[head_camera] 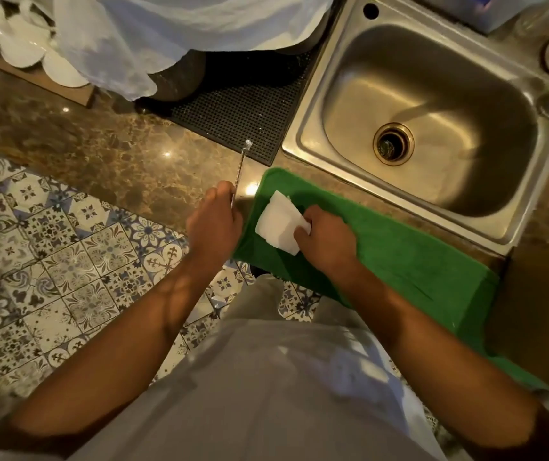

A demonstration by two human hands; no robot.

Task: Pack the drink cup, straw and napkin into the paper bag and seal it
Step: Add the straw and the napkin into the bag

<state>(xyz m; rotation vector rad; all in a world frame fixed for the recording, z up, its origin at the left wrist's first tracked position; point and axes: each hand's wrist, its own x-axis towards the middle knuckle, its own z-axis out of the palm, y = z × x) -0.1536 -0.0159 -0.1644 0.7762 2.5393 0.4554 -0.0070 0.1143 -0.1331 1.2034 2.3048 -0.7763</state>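
Note:
My left hand (214,222) is closed around a thin wrapped straw (240,168), which sticks up and away from my fingers over the marble counter. My right hand (326,237) grips a folded white napkin (279,222) just above the left end of a green towel (382,257). The two hands are close together, side by side, at the counter's front edge. No drink cup or paper bag can be made out in the head view.
A steel sink (432,128) fills the right of the counter. A black ridged mat (243,108) lies behind the hands. A pale plastic bag (153,31) and white lids (27,44) sit at the back left. Patterned floor tiles (50,244) lie to the left.

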